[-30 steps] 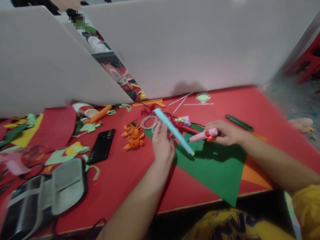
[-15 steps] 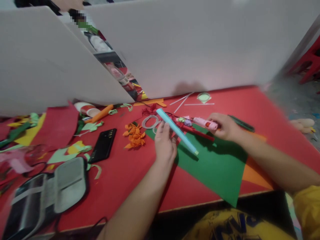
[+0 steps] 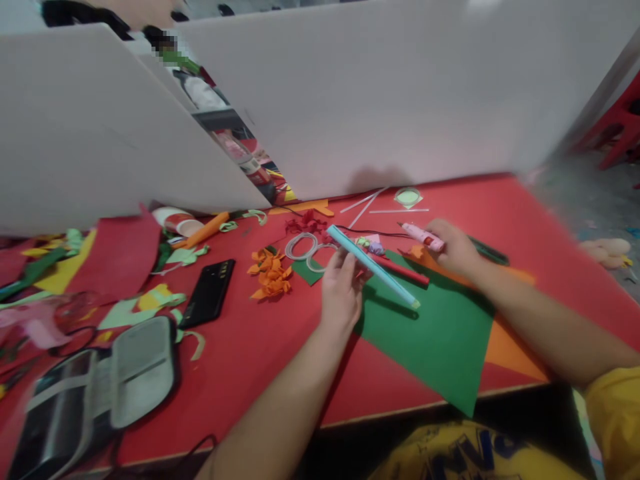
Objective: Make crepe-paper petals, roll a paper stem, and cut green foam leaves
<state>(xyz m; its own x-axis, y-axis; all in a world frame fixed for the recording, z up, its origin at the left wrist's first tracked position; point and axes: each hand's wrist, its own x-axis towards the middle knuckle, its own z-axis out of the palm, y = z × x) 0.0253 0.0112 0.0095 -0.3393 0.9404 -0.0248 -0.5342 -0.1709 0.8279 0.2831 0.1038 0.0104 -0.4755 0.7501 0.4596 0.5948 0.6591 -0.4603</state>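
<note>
the long blue stick (image 3: pixel 375 268) is up off the table, slanting over the big green sheet (image 3: pixel 430 340), with its shadow under it. the person's left hand (image 3: pixel 340 293) has it, fingers pinched on it nearer the far end than the near one; i can't tell just where the thumb sits. it looks like rolled paper, so i think it is light, a bit stiff, and easy to dent if squeezed hard. it doesn't look very slippery. a soft pinch near the middle seems best, since the ends could bend. its near end has a little pale green tip. the right hand (image 3: pixel 454 248) is curled around the back of a pink tool (image 3: pixel 423 237) with a thin, pointy nose, held apart from the stick. that tool looks hard and smooth, like plastic. a thin red stick (image 3: pixel 407 271) lies on the green sheet, which is flat and has straight edges. two round, see-through rings (image 3: pixel 301 247) lie beside crinkly orange flowers (image 3: pixel 271 273) with pointy petals that look thin and easy to squash. farther left there is a shiny black phone (image 3: pixel 209 293), and then an open case (image 3: pixel 143 377) with a soft-looking gray inside, all on the red table (image 3: pixel 240 387).
</note>
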